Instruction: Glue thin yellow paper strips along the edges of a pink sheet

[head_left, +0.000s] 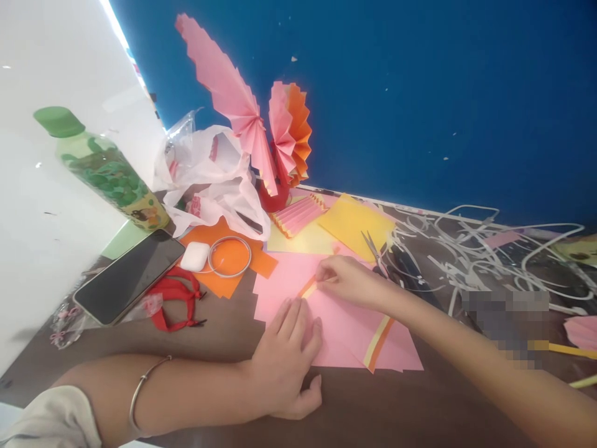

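My left hand (289, 358) lies half spread, palm down, its fingertips resting on one diagonal orange-and-yellow strip (308, 290) at the layered pink paper (347, 336). My right hand (347, 283) is drawn into a pinch at the other end of that strip, thumb and forefinger together on its edge. A second two-coloured strip (379, 343) shows at the lower right of the pink paper, and all of this lies on the brown desk (224, 348) before me. One bangle (133, 401) circles my left forearm.

Just past my right wrist is one pair of scissors (373, 246), its blades partly over one bright yellow sheet (352, 221). Beside that sheet lies one pleated pink piece (301, 214). Leftward, one white case (194, 257) and one coiled cable (249, 255) sit on orange paper (228, 285), near one phone (130, 277) and one green-capped bottle (112, 177). Behind, two fan-folded pieces stand up, one pink (224, 93), one pink and orange (291, 130), beside a white plastic bag (219, 152). White strips, too tangled to count, spread at the right.
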A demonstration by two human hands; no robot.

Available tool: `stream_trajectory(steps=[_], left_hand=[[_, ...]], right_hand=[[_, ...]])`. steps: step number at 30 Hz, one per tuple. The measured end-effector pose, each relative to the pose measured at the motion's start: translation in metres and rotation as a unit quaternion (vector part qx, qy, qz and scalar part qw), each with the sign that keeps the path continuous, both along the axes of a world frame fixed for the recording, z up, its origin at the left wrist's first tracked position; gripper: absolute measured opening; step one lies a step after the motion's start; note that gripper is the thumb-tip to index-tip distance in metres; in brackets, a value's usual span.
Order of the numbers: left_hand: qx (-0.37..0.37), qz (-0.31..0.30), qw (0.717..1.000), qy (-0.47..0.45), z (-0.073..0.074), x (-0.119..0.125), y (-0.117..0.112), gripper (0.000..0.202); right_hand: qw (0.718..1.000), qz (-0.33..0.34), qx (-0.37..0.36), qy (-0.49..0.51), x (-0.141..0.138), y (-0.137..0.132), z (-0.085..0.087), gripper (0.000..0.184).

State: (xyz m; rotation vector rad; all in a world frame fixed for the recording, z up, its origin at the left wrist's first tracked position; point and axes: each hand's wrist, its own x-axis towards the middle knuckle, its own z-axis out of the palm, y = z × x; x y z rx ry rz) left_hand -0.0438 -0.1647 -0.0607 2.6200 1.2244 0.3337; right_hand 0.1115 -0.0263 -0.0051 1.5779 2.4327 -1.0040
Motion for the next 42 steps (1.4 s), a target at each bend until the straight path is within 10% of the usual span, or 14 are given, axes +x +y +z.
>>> stream_trajectory(steps=[42], left_hand=[[0.035, -0.006, 0.998, -0.047, 0.005, -0.004, 0.021, 0.056]], right_hand=[[0.992, 0.089, -0.061, -0.065, -0.003, 0.006, 0.004, 0.015]])
